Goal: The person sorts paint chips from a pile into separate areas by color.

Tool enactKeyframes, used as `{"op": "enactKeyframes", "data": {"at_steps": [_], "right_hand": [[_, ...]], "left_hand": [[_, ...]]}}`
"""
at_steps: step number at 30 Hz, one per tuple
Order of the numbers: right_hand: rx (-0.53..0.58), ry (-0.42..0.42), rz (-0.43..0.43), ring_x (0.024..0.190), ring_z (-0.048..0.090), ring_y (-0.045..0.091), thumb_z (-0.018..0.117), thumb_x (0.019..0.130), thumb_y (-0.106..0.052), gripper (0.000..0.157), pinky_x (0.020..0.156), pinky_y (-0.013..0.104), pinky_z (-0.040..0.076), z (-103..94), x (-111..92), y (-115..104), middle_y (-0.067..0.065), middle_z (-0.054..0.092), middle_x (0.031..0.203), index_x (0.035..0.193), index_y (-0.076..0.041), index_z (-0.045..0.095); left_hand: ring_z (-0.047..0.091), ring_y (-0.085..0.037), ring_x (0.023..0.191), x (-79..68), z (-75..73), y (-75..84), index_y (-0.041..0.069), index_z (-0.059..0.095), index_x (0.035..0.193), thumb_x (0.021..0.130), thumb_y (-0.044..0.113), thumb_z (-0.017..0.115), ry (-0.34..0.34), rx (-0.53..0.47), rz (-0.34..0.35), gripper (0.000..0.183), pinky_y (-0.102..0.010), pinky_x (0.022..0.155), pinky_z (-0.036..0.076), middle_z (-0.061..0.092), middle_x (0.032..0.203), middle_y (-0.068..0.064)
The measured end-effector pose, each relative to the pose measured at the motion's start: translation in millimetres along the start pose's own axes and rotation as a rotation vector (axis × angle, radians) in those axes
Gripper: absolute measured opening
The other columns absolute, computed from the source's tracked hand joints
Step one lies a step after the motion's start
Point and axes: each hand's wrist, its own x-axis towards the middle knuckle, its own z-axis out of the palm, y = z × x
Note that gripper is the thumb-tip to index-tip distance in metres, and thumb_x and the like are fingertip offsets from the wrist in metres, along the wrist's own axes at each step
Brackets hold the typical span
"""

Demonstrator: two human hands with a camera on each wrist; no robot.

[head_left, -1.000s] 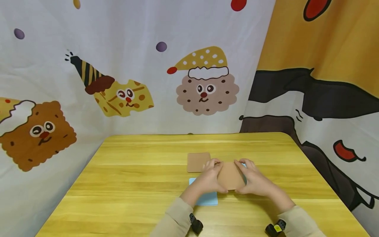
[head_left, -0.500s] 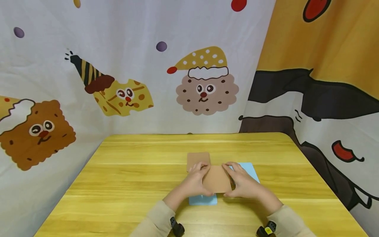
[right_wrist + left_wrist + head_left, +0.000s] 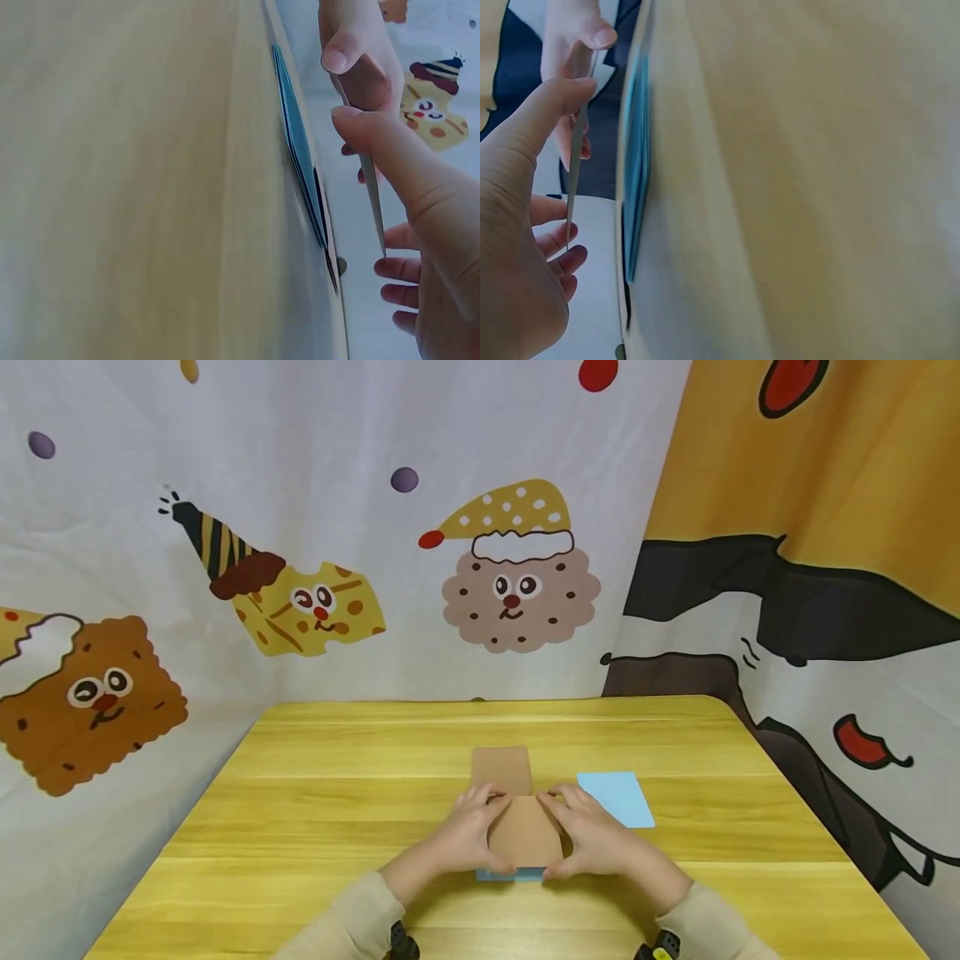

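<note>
Both hands hold a thin brown square card (image 3: 525, 833) between them, raised off the table. My left hand (image 3: 472, 832) pinches its left edge, thumb near and fingers at the far side. On the right edge my right hand (image 3: 590, 833) has the same pinch. Below the card, a stack of light blue square cards (image 3: 510, 875) lies on the table, mostly covered in the head view. In the left wrist view the blue stack (image 3: 637, 172) is seen edge-on, with a gap between it and the held card (image 3: 576, 165).
Just beyond the hands lies another brown square card (image 3: 498, 767). A single-looking light blue square (image 3: 618, 798) rests to the right, slightly turned. The wooden table (image 3: 315, 827) reaches back to a printed curtain (image 3: 337, 460).
Both hands have carried the brown card leftward and nearer, from over the right blue square to above the blue stack. The right blue square is now uncovered.
</note>
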Motion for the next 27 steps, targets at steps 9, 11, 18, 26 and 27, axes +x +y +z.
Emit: {"op": "enactKeyframes", "data": {"at_steps": [9,11,18,26,27], "right_hand": [[-0.038,-0.025,-0.027,0.128,0.033,0.029,0.073,0.064,-0.070,0.115,0.103,0.049,0.033,9.2,6,-10,0.011,0.038,0.138,0.147,0.000,0.034],[-0.038,-0.033,-0.026,0.128,0.033,0.029,0.072,0.064,-0.071,0.115,0.102,0.049,0.034,10.7,7,-12,0.011,0.038,0.138,0.147,-0.001,0.034],[-0.017,-0.033,-0.025,0.129,0.034,0.031,0.071,0.065,-0.071,0.114,0.101,0.053,0.034,15.2,13,-15,0.013,0.039,0.139,0.147,-0.001,0.035],[0.013,-0.046,-0.013,0.133,0.029,0.035,0.072,0.068,-0.068,0.112,0.102,0.055,0.031,15.1,32,-11,0.019,0.033,0.145,0.148,-0.001,0.031],[0.016,-0.051,-0.011,0.134,0.027,0.036,0.073,0.069,-0.066,0.112,0.103,0.055,0.030,14.0,34,-10,0.019,0.032,0.145,0.149,-0.001,0.030]], "left_hand": [[0.031,-0.022,0.127,-13.3,-0.8,-6.9,0.000,0.042,0.143,0.063,0.052,0.083,-0.025,0.001,-0.028,0.104,-0.046,0.103,0.029,0.037,0.139,-0.006],[0.032,-0.021,0.126,-15.9,-0.6,-8.4,0.000,0.043,0.142,0.063,0.053,0.083,-0.026,0.006,-0.024,0.104,-0.044,0.102,0.030,0.037,0.138,-0.006],[0.036,-0.022,0.122,-20.1,-0.6,-17.6,-0.002,0.046,0.140,0.063,0.053,0.082,-0.007,0.020,0.007,0.101,-0.044,0.099,0.032,0.040,0.136,-0.006],[0.034,-0.027,0.126,-13.7,-7.9,-34.8,-0.004,0.043,0.141,0.067,0.053,0.081,-0.013,0.024,0.013,0.101,-0.051,0.102,0.028,0.039,0.139,-0.012],[0.034,-0.028,0.126,-12.1,-8.9,-37.4,-0.004,0.043,0.141,0.067,0.054,0.080,-0.011,0.026,0.014,0.101,-0.052,0.102,0.027,0.039,0.139,-0.013]]}}
